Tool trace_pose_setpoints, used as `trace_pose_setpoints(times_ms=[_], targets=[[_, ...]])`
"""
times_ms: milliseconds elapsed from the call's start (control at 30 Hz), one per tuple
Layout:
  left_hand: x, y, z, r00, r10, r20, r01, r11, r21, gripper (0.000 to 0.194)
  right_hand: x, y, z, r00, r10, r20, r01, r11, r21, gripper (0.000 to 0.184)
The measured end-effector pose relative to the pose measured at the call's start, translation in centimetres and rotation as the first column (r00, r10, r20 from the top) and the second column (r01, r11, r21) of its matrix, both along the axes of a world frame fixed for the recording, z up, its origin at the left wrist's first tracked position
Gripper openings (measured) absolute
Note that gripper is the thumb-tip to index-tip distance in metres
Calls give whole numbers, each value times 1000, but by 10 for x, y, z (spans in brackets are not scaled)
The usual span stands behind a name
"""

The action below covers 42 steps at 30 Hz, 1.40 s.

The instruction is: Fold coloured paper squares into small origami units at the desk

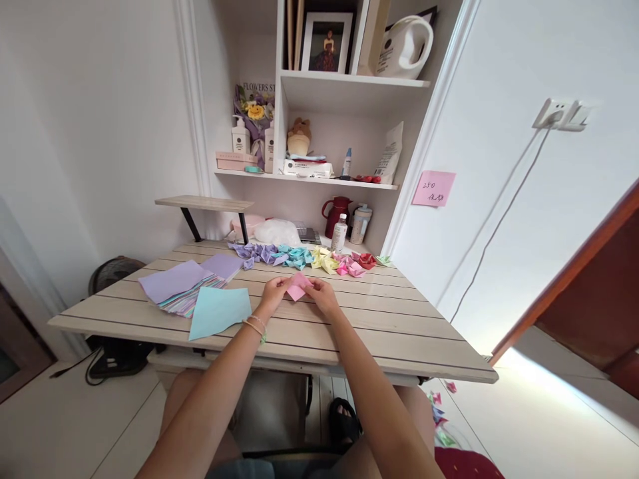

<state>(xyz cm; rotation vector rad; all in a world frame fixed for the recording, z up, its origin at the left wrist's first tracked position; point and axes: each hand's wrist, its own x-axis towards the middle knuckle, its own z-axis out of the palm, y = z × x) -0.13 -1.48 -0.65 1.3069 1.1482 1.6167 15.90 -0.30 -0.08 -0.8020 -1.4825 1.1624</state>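
Note:
A small piece of folded pink paper [298, 287] is held between my two hands, just above the wooden desk. My left hand [274, 295] pinches its left corner, and a bracelet circles that wrist. On the other side, the fingers of my right hand [322, 294] close on the paper's right corner. Behind them runs a row of folded paper pieces [298, 257] in purple, blue, yellow, pink, red and green. To the left lie a blue sheet [220, 311] and a fanned stack of coloured paper [184, 296] with a purple sheet on top.
The slatted desk [399, 332] reaches to a white shelf unit at the back. A bottle [339, 233], a dark red jug [336, 216] and a tumbler [360, 224] stand behind the folded pieces. A small raised shelf [204, 202] is at the back left. More folded paper [437, 414] lies low at the right.

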Motion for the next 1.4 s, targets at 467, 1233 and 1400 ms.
trace_pose_setpoints(times_ms=[467, 1233, 1400], targets=[[3, 0, 1, 976, -53, 211, 71, 995, -76, 34, 2, 4, -4, 979, -173, -106, 160, 979, -124, 37], [2, 1, -1, 978, -201, 56, 204, 978, -54, 51, 0, 6, -6, 994, -103, 29, 105, 993, -49, 31], [3, 2, -5, 975, -211, 66, 214, 976, -48, 54, 0, 5, -9, 997, -55, 57, 58, 997, -54, 53]])
